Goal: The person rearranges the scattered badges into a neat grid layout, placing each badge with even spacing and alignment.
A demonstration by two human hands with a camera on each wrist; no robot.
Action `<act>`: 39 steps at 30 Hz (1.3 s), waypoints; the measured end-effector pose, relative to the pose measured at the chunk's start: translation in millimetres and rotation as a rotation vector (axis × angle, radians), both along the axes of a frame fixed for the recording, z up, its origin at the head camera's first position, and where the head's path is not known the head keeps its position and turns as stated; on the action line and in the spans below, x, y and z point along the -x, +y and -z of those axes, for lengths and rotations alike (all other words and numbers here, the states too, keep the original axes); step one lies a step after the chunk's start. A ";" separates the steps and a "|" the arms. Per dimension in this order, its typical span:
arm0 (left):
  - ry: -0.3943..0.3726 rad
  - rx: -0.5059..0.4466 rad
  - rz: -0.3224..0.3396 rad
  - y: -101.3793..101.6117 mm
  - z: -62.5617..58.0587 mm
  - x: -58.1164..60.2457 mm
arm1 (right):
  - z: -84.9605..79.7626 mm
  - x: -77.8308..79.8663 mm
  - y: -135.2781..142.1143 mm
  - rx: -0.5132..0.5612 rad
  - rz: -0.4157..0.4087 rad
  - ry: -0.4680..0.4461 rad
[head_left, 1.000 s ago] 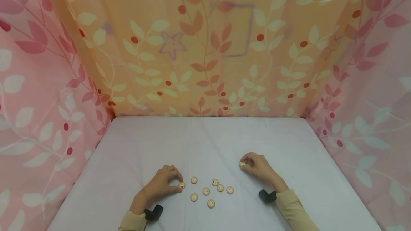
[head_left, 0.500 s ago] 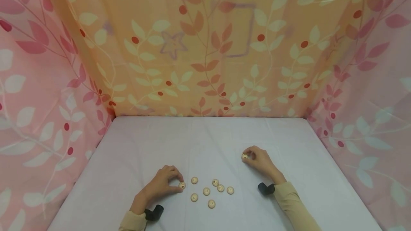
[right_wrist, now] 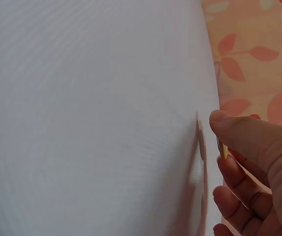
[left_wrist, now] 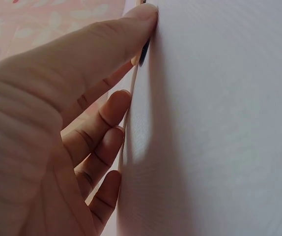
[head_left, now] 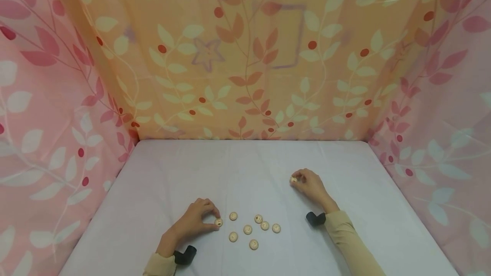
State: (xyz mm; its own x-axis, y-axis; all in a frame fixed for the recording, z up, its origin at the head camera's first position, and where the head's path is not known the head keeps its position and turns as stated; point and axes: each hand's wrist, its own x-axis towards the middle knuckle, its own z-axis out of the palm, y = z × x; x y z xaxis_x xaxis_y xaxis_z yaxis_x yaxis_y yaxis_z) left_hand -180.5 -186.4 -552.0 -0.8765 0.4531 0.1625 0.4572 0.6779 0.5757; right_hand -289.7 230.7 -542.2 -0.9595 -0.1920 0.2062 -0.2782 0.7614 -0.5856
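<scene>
From the head view I have the left hand (head_left: 193, 218) below and left of centre, thumb and fingers pinching the left-hand disc (head_left: 218, 222), while the right hand (head_left: 312, 188), higher and to the right, pinches the right-hand disc (head_left: 293, 179) between thumb and fingers. Seven loose discs (head_left: 247, 229) lie on the white table (head_left: 192, 169) at lower centre, just right of the left hand, two of them touching or nearly so; the marks on their faces are too small for me to read. I judge the step in hand to be positioning the right-hand disc apart from the group, with the left-hand one held at the group's edge. My left wrist view shows the thumb running to top centre with the other fingers bent beneath it; the pinched disc is mostly hidden there, so I can't tell how firmly it sits. In my right wrist view the disc stands edge-on under the thumb tip, right of centre, and a shadow left of the fingers suggests the hand is raised. To my mind the next move calls for lowering that disc flat before loosening the pinch.
</scene>
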 end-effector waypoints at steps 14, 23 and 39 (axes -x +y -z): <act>-0.032 -0.003 -0.012 -0.1 3.6 -1.4 | 1.9 14.7 -1.7 0.002 0.046 -0.020; -0.015 -0.006 -0.004 0.0 3.0 -0.6 | 2.1 21.2 -4.8 0.021 0.039 -0.013; -0.002 -0.006 0.015 0.7 -2.4 -0.4 | 3.6 29.6 -8.2 0.024 0.044 -0.032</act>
